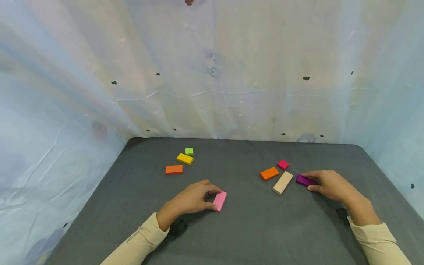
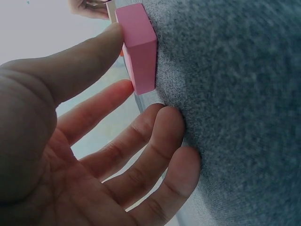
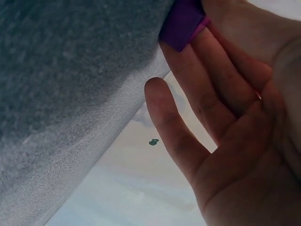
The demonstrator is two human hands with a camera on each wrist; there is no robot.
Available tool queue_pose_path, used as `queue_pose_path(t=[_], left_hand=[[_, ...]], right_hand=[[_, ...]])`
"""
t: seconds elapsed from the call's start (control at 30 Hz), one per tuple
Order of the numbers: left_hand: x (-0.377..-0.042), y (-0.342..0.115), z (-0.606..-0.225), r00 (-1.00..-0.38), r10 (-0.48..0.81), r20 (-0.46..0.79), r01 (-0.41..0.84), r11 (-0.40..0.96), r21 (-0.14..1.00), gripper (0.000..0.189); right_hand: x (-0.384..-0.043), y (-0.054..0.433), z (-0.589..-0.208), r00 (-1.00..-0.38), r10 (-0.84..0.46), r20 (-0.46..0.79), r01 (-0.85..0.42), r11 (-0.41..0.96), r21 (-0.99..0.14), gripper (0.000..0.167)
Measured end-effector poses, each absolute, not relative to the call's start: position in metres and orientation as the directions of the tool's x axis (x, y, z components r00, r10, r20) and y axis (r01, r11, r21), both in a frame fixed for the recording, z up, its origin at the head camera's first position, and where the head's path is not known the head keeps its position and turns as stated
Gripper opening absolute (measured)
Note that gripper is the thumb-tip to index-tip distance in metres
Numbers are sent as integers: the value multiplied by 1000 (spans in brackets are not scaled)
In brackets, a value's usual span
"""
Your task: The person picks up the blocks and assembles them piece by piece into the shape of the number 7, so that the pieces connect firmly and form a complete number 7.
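Note:
A pink block (image 1: 220,201) lies on the grey cloth in front of my left hand (image 1: 195,198). Thumb and index finger pinch it by its ends, and in the left wrist view the other fingers curve loosely beside the pink block (image 2: 142,52). Over on the right, my right hand (image 1: 332,184) holds a purple block (image 1: 304,180) between thumb and fingers, low at the cloth. The right wrist view catches only part of the purple block (image 3: 181,23) at its top; the little finger stands apart from it.
Left of centre lie an orange block (image 1: 173,169), a yellow block (image 1: 185,158) and a small green block (image 1: 189,151). Near the purple one are a beige block (image 1: 283,183), another orange block (image 1: 269,173) and a red block (image 1: 283,164). Pale sheets (image 1: 212,92) hang around the grey table (image 1: 245,235).

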State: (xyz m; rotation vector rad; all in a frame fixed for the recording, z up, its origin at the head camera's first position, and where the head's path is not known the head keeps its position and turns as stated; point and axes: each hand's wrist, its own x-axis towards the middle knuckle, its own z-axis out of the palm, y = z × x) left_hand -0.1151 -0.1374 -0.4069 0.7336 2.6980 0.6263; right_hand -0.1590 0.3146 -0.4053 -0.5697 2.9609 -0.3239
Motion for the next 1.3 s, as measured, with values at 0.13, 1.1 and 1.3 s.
queue_pose_path(t=[0.13, 1.1, 1.3], left_hand=[[-115, -138, -406, -833, 533, -149, 412, 777, 477, 51], [-116, -141, -408, -826, 541, -157, 410, 769, 490, 47], [-118, -139, -410, -817, 569, -99, 451, 736, 505, 45]], right_hand=[[-160, 314, -405, -924, -375, -70, -352, 909, -222, 46], [-161, 310, -411, -910, -415, -10, -401, 885, -238, 44], [-160, 312, -405, -904, -422, 64, -426, 884, -192, 41]])
